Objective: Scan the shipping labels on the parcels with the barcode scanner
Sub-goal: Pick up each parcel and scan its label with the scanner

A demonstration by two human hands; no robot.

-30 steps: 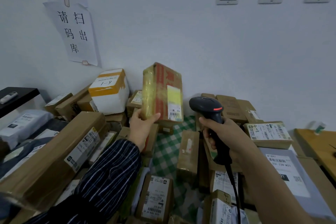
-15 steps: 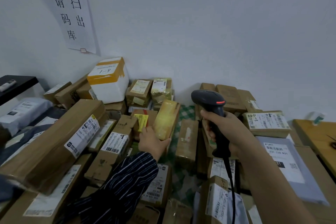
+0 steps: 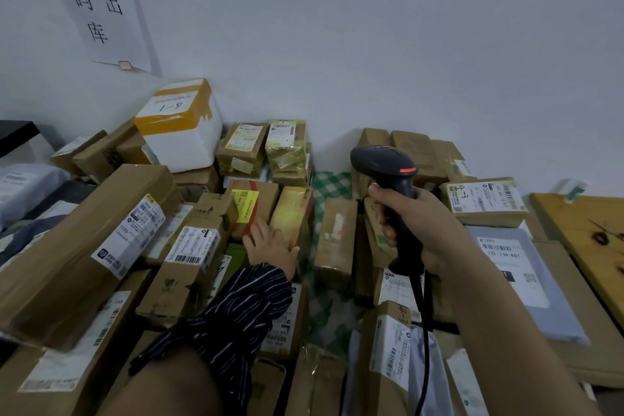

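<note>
Right hand [image 3: 415, 223] is gripping the barcode scanner [image 3: 385, 162]; left hand [image 3: 270, 243] is resting flat on the mid-frame yellow-taped parcel [image 3: 293, 213], probably light and stiff: grasp its sides.

Parcels [image 3: 336, 240] lie heaped against a wall [image 3: 405, 44], with a paper sign [image 3: 98, 3] fixed to it at upper left. Below the sign, a box marked 1-9 [image 3: 182, 135] sits on other cartons; to its right, two small parcels [image 3: 243, 149] stand side by side near the wall. A long carton [image 3: 84, 246] lies across the left side. In the middle, the left hand [image 3: 270, 246] rests on a taped parcel [image 3: 292, 213], just left of a strip of cloth [image 3: 331, 182]. Right of the cloth, the right hand [image 3: 422, 226] holds the barcode scanner [image 3: 385, 162] above more parcels. Farther right, a parcel marked 4-3 [image 3: 486, 203] lies behind a flat mailer [image 3: 520, 280].
</note>
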